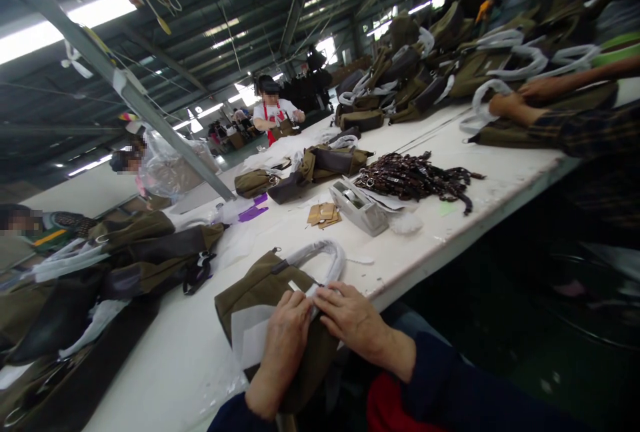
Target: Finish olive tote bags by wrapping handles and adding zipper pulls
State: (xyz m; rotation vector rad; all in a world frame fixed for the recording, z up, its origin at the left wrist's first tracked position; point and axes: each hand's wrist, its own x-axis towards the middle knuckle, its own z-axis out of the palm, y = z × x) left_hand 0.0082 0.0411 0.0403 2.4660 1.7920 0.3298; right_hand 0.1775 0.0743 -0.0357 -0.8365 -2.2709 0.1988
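An olive handbag lies tilted at the near edge of the white table, partly under my hands. Its looped handle is wrapped in white material. My left hand and my right hand meet at the near base of this handle, fingers closed on the white wrapping there. Whatever else the fingertips pinch is hidden. A white sheet rests against the bag's side, beside my left wrist. Just beyond the bag are a grey tape dispenser and small brown cards.
Dark patterned straps lie heaped behind the dispenser. More bags are piled at left, mid-table and far right. A co-worker's hands touch a bag at right. A slanted metal post rises by the table.
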